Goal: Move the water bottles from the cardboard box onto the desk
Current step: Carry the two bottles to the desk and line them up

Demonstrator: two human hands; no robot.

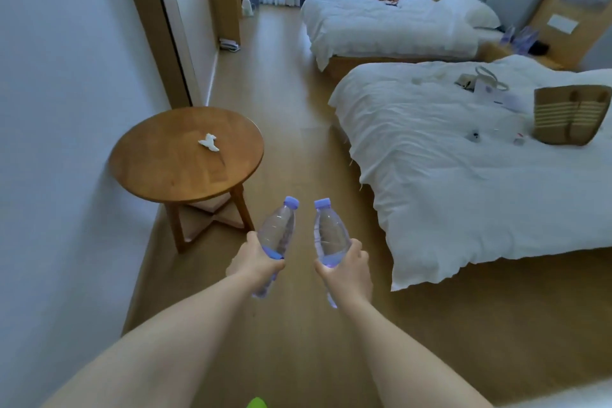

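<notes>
Two bottles mid-carry, left hand (256,260) & right hand (347,267) each clamped on one; desk unseen, prob. 11 o'clock.

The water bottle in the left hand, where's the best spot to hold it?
Probably around its middle, from the side, as the left hand does now. The water bottle is a narrow, round tube tilted cap-forward, so fingers can wrap its body near the purple label.

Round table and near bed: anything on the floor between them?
In the head view, only bare wood floor lies between the round table and the near bed. Closer to the camera, the hands hold two bottles over that strip.
</notes>
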